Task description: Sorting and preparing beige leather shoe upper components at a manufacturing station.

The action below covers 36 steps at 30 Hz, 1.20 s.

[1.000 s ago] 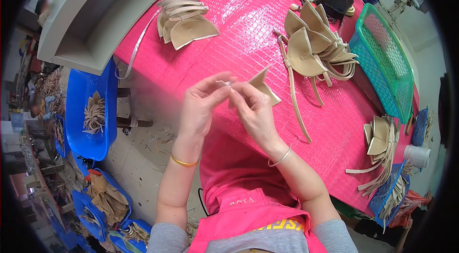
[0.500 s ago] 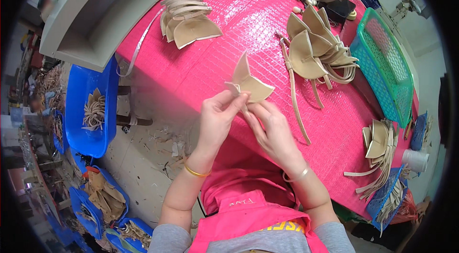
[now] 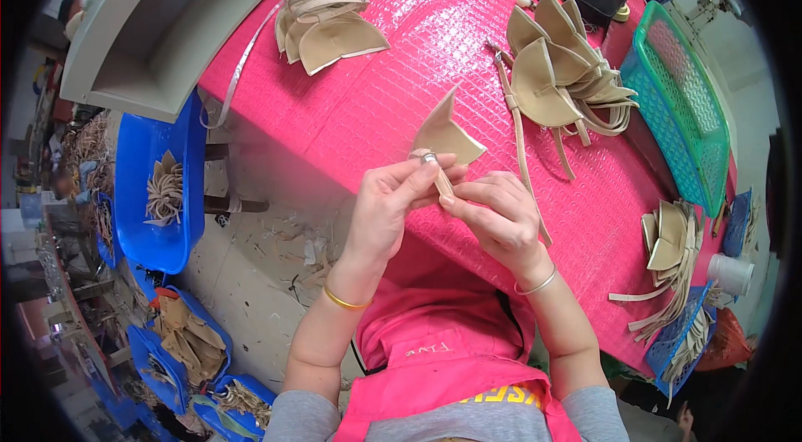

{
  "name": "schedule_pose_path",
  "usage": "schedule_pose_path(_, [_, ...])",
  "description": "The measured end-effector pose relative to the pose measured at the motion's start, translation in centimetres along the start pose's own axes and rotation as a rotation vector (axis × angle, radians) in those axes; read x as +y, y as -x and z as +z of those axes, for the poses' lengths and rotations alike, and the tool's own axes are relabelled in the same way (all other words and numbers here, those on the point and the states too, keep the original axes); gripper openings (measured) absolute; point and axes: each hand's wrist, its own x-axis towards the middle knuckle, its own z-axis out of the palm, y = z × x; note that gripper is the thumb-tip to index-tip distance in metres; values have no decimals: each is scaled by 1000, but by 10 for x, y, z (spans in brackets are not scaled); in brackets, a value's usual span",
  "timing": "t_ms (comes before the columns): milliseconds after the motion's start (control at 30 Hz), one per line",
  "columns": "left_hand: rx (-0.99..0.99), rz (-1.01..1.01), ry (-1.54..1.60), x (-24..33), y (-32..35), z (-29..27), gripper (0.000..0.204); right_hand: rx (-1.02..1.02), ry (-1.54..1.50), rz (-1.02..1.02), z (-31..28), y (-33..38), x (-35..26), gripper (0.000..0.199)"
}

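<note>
A beige leather piece (image 3: pixel 447 135) with a strap and a small metal ring is held up over the near edge of the pink table (image 3: pixel 393 83). My left hand (image 3: pixel 393 204) pinches the strap end and ring between thumb and fingers. My right hand (image 3: pixel 497 216) grips the same strap from the right, fingers curled around it. Both hands touch each other at the fingertips.
Piles of beige leather pieces lie at the table's far left (image 3: pixel 326 20), centre right (image 3: pixel 564 74) and right edge (image 3: pixel 668 246). A green basket (image 3: pixel 677 99) stands at the right. Blue bins (image 3: pixel 159 191) with scraps sit on the floor at left.
The leather piece and both hands have shifted slightly right and lower; the piece has turned, with the strap end and ring now pinched between the fingertips.
</note>
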Motion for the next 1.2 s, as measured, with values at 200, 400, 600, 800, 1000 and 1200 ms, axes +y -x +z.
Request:
schedule_pose_path(200, [-22, -24, 86, 0, -1, -4, 29, 3, -4, -34, -4, -2, -8, 27])
schedule_pose_path(400, [22, 51, 47, -4, 1, 4, 26, -1, -5, -70, -9, 0, -13, 27])
schedule_pose_path(600, [35, 65, 47, -7, 2, 9, 24, -14, 0, -85, -10, 3, -15, 27])
schedule_pose_path(800, [-11, 82, -33, -7, 1, 9, 25, 39, -135, -1, -10, -3, -17, 22])
schedule_pose_path(1000, [-46, 179, -189, -16, 13, 13, 23, 239, -558, 781, -5, -28, -15, 5])
schedule_pose_path(1200, [49, 96, -365, 0, 16, 7, 22, 355, -1100, 933, 3, -21, -18, 13])
